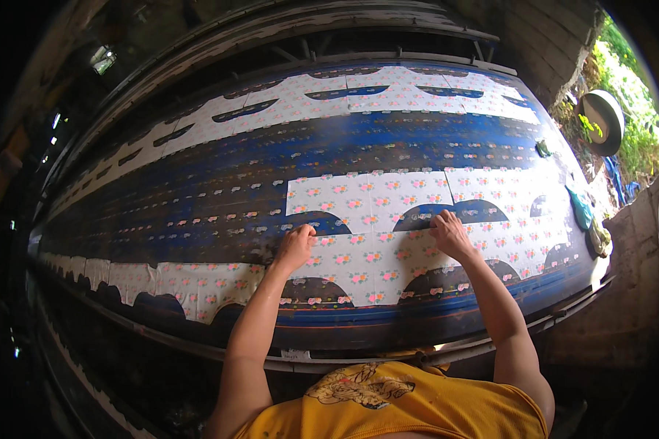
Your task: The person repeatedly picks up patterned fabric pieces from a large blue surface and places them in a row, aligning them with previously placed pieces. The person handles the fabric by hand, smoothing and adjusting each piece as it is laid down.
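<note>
A white fabric piece (377, 252) printed with pink and orange flowers and curved cutouts lies on the long dark-blue table in front of me. My left hand (296, 247) is closed, its fingers pinched at the left part of this piece's upper edge, beside a curved gap. My right hand (452, 235) is closed too, fingertips pressed together at the same edge farther right, over another dark gap. The fingertips hide the exact grip. Just beyond, a matching fabric piece (366, 196) lies flat, its edge meeting the nearer piece between the gaps.
More floral pieces (190, 282) line the table's near edge to the left. Another row of floral fabric (285, 102) runs along the far side. The blue table surface (329, 135) carries stray flower prints. A round object (600, 123) and crumpled cloth (580, 207) are off the right end.
</note>
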